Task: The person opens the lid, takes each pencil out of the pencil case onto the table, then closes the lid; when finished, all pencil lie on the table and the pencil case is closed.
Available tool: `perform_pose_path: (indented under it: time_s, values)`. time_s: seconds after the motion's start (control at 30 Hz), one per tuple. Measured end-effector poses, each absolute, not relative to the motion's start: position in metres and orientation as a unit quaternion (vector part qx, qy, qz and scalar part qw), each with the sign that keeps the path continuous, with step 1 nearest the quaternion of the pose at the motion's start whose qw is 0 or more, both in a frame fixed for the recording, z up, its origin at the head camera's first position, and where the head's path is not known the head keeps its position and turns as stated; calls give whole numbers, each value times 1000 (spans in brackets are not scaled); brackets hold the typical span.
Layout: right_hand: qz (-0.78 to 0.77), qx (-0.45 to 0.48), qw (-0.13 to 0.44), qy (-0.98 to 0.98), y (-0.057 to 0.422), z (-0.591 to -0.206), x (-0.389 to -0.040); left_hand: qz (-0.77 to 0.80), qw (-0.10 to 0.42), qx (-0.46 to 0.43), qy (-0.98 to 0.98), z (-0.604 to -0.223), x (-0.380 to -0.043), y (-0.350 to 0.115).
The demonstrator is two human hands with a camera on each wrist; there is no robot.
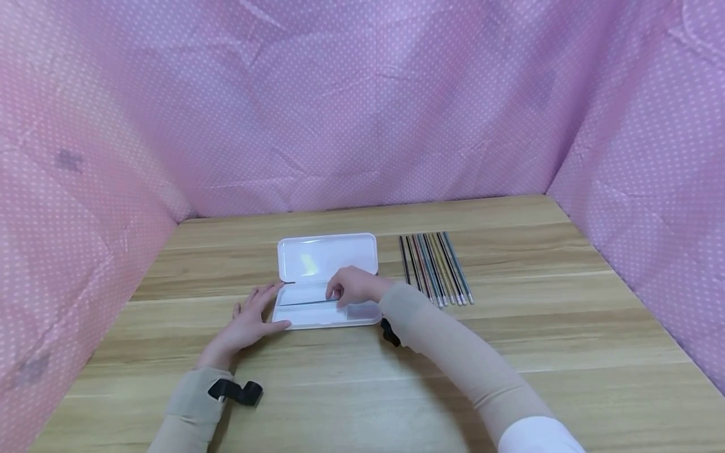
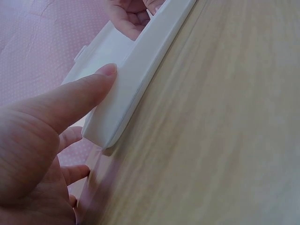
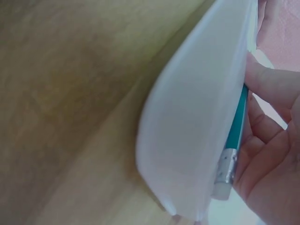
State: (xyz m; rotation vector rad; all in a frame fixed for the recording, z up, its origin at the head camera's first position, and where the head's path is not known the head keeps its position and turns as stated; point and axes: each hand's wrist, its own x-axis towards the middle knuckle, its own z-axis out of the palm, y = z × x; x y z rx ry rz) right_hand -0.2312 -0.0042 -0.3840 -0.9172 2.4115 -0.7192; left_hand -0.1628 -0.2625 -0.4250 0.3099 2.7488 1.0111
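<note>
A white pencil case (image 1: 317, 325) lies on the table, its lid (image 1: 334, 250) folded back away from me. My left hand (image 1: 249, 322) spreads at the case's left end; the thumb (image 2: 89, 93) touches the front wall and the fingers reach round the left side. Over the tray, my right hand (image 1: 355, 286) pinches a teal pencil (image 3: 238, 117) with a metal band and a pale eraser (image 3: 221, 190). The pencil lies lengthwise in the case, its eraser end to the right. Part of its shaft is hidden by the right fingers.
Right of the case lies a row of several pencils (image 1: 433, 267) side by side, eraser ends toward me, in dark, red, blue and gold tones. The wooden table (image 1: 351, 390) is bordered by pink dotted cloth (image 1: 351, 113) at the back and sides.
</note>
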Motion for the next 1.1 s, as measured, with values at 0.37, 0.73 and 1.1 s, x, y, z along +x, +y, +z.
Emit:
perform_pose_path:
  time_s: [0.37, 0.73, 1.1]
  values:
    - [-306, -338, 210, 865, 4, -378, -230, 342, 100, 99, 929, -425, -162, -262]
    - [-390, -309, 218, 840, 9, -380, -219, 334, 98, 96, 933, -427, -161, -262]
    - [-505, -271, 231, 786, 23, -380, -208, 334, 100, 100, 932, -427, -162, -263]
